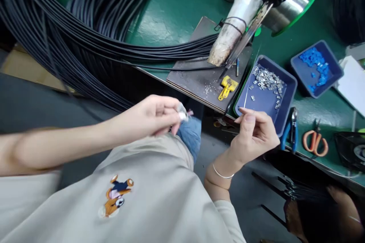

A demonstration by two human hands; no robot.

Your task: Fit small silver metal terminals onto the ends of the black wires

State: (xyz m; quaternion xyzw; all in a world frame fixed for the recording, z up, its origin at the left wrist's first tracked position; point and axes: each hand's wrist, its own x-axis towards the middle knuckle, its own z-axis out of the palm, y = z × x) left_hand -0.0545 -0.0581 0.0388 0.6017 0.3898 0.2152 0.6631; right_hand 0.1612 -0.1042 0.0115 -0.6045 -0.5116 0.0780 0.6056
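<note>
My left hand (158, 115) is closed in front of my body, thumb and fingers pinching a small whitish, partly clear piece (183, 115); blur hides its kind. My right hand (255, 133) is raised at the bench edge beside a blue tray (242, 100) of small metal parts (268, 79). Between its thumb and forefinger is the end of a thin silvery solder wire (245, 97). The wire runs up towards a spool (288, 13) with green flanges. Part of the tray is hidden behind this hand.
Thick bundles of black cable (114, 34) cross the green bench to a brown board (194, 76). A foil-wrapped tube (235, 26) overhangs it, near a yellow clip-like tool (227, 86). Rightward are a tray of blue parts (302, 79), blue-handled pliers (293, 133) and orange-handled snips (315, 142).
</note>
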